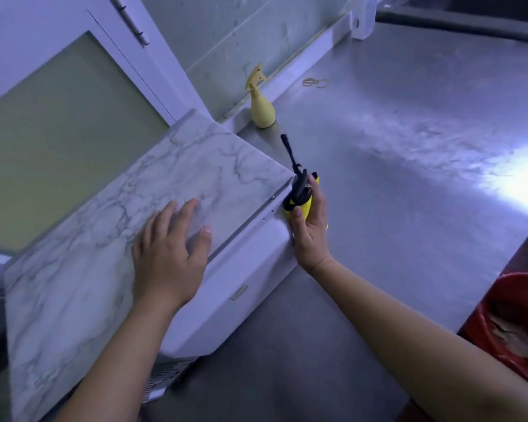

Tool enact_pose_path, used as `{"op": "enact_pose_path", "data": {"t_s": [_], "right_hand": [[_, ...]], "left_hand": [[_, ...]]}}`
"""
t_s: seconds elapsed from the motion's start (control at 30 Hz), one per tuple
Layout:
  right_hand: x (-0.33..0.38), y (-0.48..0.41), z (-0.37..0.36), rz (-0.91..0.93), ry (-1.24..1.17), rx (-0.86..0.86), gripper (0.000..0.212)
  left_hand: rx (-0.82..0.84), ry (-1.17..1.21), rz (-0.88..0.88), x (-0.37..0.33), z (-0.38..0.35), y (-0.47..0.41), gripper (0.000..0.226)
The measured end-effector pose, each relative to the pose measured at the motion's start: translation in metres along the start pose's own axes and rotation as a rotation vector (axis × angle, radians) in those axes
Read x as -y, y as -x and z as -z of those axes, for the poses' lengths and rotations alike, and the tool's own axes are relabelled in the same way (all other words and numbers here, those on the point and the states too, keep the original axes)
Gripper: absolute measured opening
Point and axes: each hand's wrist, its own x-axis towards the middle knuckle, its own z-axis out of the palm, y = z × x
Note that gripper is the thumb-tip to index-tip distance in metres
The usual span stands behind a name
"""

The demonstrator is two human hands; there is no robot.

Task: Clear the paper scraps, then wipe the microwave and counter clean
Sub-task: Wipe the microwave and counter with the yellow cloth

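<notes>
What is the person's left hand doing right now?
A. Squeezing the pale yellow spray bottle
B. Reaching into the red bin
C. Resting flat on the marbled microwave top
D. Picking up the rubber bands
C: the left hand lies with straight, spread fingers on the marbled top of the microwave, holding nothing.

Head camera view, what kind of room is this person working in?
Probably a kitchen: a white microwave with a marble-patterned top sits on a steel counter, a yellow spray bottle stands by the wall, and a red bin sits alongside.

Two spray bottles (pixel 261 109), one microwave (pixel 119 239).
</notes>
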Motion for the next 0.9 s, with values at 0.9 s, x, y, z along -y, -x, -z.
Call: {"op": "enact_pose_path", "data": {"t_s": [0.9], "right_hand": [[0.07,0.119,0.095,-1.178,-0.138,0.326,0.036]], "left_hand": [[-0.01,0.01,0.007,0.002,0.0,-0.005,0.059]]}}
